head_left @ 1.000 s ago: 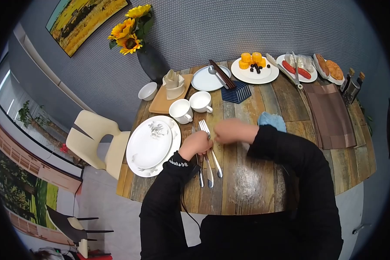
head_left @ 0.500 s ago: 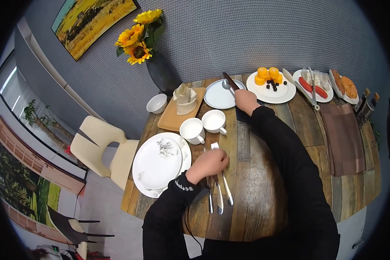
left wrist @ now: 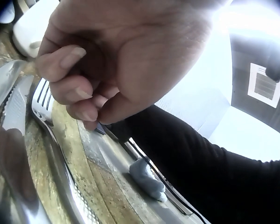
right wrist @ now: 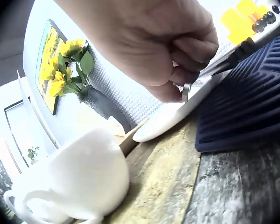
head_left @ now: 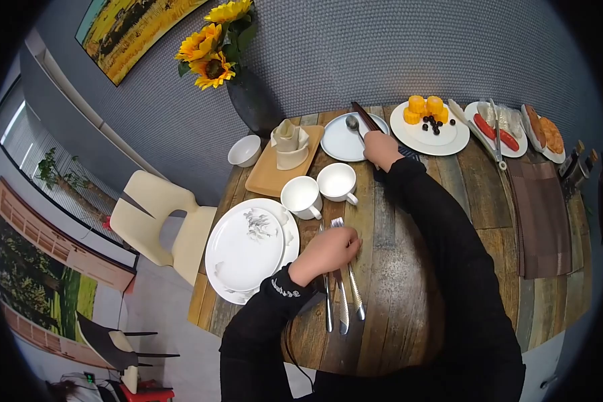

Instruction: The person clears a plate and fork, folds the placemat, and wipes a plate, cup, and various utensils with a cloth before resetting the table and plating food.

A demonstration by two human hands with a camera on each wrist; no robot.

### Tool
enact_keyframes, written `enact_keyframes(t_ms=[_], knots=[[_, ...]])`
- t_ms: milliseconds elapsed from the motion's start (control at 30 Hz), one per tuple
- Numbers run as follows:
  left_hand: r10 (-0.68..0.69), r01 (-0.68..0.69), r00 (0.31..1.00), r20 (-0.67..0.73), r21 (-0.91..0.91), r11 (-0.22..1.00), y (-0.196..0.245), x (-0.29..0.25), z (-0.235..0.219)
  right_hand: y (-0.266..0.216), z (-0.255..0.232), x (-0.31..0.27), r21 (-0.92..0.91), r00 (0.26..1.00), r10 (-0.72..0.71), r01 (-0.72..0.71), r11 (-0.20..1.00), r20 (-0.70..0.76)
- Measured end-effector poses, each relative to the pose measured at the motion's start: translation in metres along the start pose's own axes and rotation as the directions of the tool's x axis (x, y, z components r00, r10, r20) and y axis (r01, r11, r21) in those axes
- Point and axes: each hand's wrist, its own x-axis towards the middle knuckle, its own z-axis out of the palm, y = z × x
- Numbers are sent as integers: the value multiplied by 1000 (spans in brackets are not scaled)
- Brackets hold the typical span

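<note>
My right hand (head_left: 380, 149) is at the near edge of a pale blue-white plate (head_left: 336, 145), pinching the handle of a metal spoon (head_left: 352, 123). The spoon's bowl end lies over that plate. Dark chopsticks (head_left: 364, 116) rest just right of the spoon, and a ridged navy mat (right wrist: 242, 98) lies beside the plate. My left hand (head_left: 328, 251) hovers over a fork (left wrist: 44, 102) and a table knife (left wrist: 14, 121); its fingers hang loosely curled around nothing. Handles of several pieces of cutlery (head_left: 344, 315) stick out below it.
Two white cups (head_left: 300, 195) stand between my hands, left of centre. Stacked floral plates (head_left: 238, 258) lie at left. Behind are a wooden tray (head_left: 261, 175) with a folded napkin and a sunflower vase (head_left: 253, 100). Food plates (head_left: 412, 141) and a brown cloth (head_left: 539, 228) occupy the right.
My right hand has gone from beside my left hand to the far plate and now grips the spoon there. My left hand stays over the cutlery. The head view has shifted.
</note>
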Motion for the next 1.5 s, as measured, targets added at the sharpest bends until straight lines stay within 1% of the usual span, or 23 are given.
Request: enact_keyframes(t_ms=[267,300,333,400,433,500,533,600,633,667,700,733,767,833,967,1033,1067,1133,1267,1333,1367,1400,1500], knots=[[17,-33,988,-156,-102,994,-12,0,19,5,-48,-47,174,972,-195,172,970,130],[-74,50,994,-80,-274,960,-4,-1,16,4,-64,-60,279,926,-197,105,955,323],[-89,59,993,-74,-334,941,-4,0,20,2,-79,-77,267,925,-191,103,958,328],[-98,51,990,-96,-407,912,8,-3,22,-3,-99,-117,460,835,-164,-117,880,525],[-95,49,991,-91,-414,909,12,-4,23,-2,-102,-133,453,833,-156,-124,883,531],[-98,37,987,-125,-421,906,21,-4,27,1,-106,-163,522,734,-251,-162,838,631],[-98,37,988,-121,-428,903,24,-4,28,0,-108,-177,516,731,-246,-167,840,637],[-113,79,990,-84,-335,939,28,-5,31,-4,-109,-203,529,634,-254,-291,797,731],[-135,99,987,-93,-313,944,27,-5,35,-6,-106,-211,526,630,-252,-294,798,735],[-139,104,986,-90,-318,942,25,-6,39,-9,-102,-218,510,578,-265,-313,801,772],[-99,84,992,-75,-179,980,21,-7,44,-11,-97,-225,494,524,-280,-329,805,804],[-59,57,997,-56,-35,998,18,-8,47,-12,-91,-229,496,521,-284,-329,804,805],[-64,62,996,-57,-33,998,18,-10,50,-14,-86,-232,498,482,-303,-350,793,822],[-62,78,985,-159,92,993,19,-13,56,-19,-81,-236,490,435,-314,-387,781,844],[-92,113,987,-133,159,981,23,-14,52,-27,-79,-237,473,449,-292,-372,798,845],[-104,122,990,-92,210,970,22,-12,51,-32,-83,-235,384,489,-284,-115,916,825],[-101,118,991,-89,211,970,22,-10,51,-33,-81,-236,384,491,-282,-119,916,824],[-79,97,993,-86,228,969,21,-8,53,-35,-76,-241,208,640,-460,430,878,616],[-46,65,996,-76,259,964,13,-1,57,-39,-83,-236,151,666,-430,435,888,610],[-50,57,998,-29,287,956,18,-2,51,-35,-97,-212,273,602,-462,382,883,651],[-50,56,998,-28,290,955,21,-3,46,-33,-96,-197,137,656,-377,387,912,654],[-90,82,996,14,293,952,26,-4,42,-25,-89,-175,79,686,-274,302,950,674],[-116,101,993,29,326,940,24,0,39,0,-83,-117,-24,913,-220,243,970,345]])
